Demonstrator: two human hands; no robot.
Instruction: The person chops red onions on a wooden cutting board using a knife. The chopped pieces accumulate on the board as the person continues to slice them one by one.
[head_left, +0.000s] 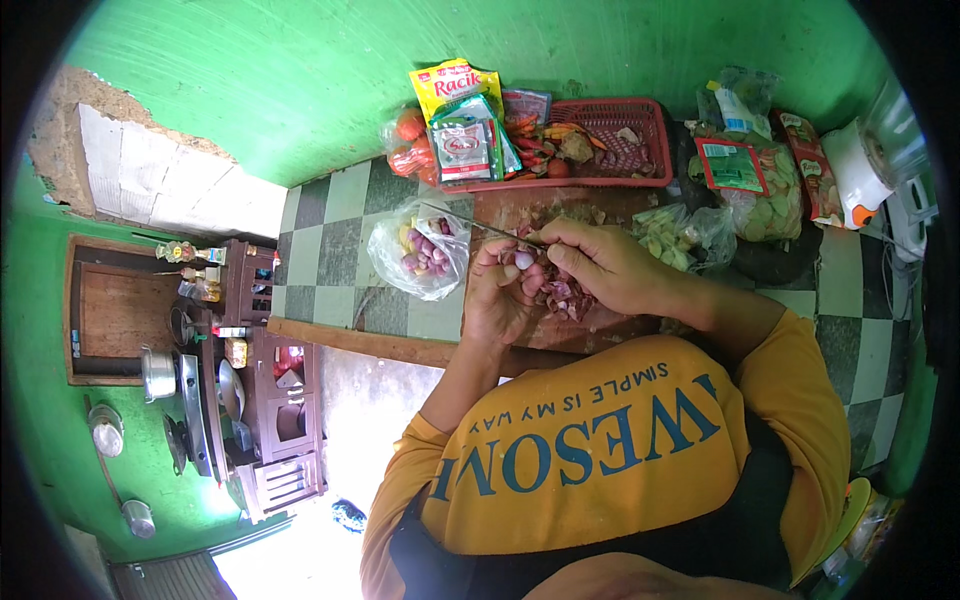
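Observation:
Between the fingers of my left hand (501, 292) is a shallot (523, 259), its pale bulb showing. My right hand (600, 262) grips a knife (472, 220), whose long thin blade points up and to the left, across the top of the shallot. The knife's handle is hidden in my fist. Both hands are above a brown wooden board (487, 206), where reddish shallot skins (564, 294) lie heaped. Left of the board, a clear plastic bag (386, 262) holds several purple shallots (426, 253).
Behind the board stands a red plastic basket (664, 142) with chillies and tomatoes. Seasoning sachets (461, 150) lean over its left end. To the right are bagged sliced vegetables (667, 236), a larger vegetable bag (765, 187) and a white blender (855, 172). The checkered tile counter (330, 255) has a wooden front edge.

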